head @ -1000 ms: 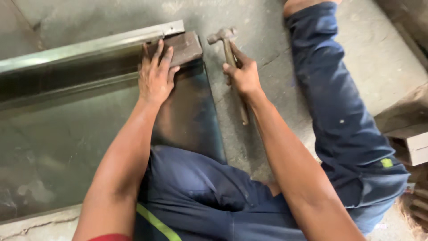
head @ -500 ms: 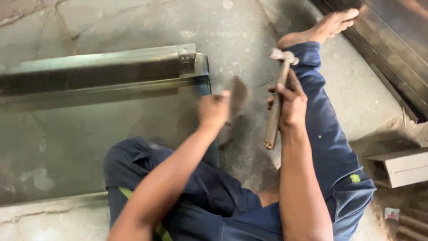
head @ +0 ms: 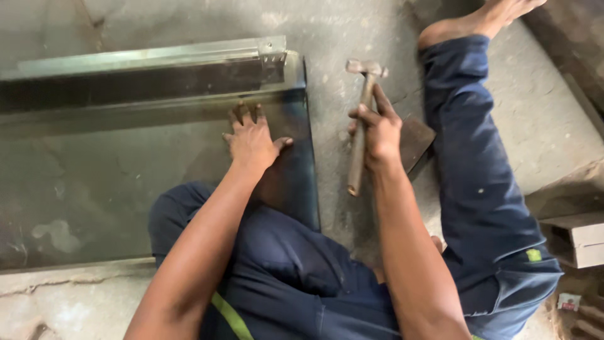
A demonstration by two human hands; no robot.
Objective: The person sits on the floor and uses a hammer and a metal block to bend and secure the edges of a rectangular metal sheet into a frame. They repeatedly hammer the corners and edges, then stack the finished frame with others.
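- Since half a second ago, the left hand (head: 253,140) has come down from mid-air, where it held a dark flat block, and now lies spread, palm down, on the glass sheet (head: 113,189).
- That dark flat block (head: 416,143) has left the left hand; it now lies on the concrete floor (head: 352,25), just behind the right hand (head: 376,129) and touching the blue trouser leg (head: 478,189).
- Over the same half second, the right hand has kept its hold on the hammer (head: 361,119), fingers wrapped round the wooden handle near its middle, the metal head pointing away from the person and the handle's end pointing back toward them.
- Whether the hammer touches the floor cannot be told; it sits just right of the glass sheet's edge.
- Left hand: fingers wide and flat, gripping nothing, close to the sheet's right edge and just below the metal frame channel (head: 151,79).
- A metal frame channel runs along the far edge of the glass, with a small corner bracket (head: 272,51) at its right end.
- The person sits on the floor, one knee under the glass by the left forearm, the other leg stretched out to the right with a bare foot (head: 484,19) at the top.
- A pale open box (head: 576,242) stands at the right edge; what it holds cannot be seen.
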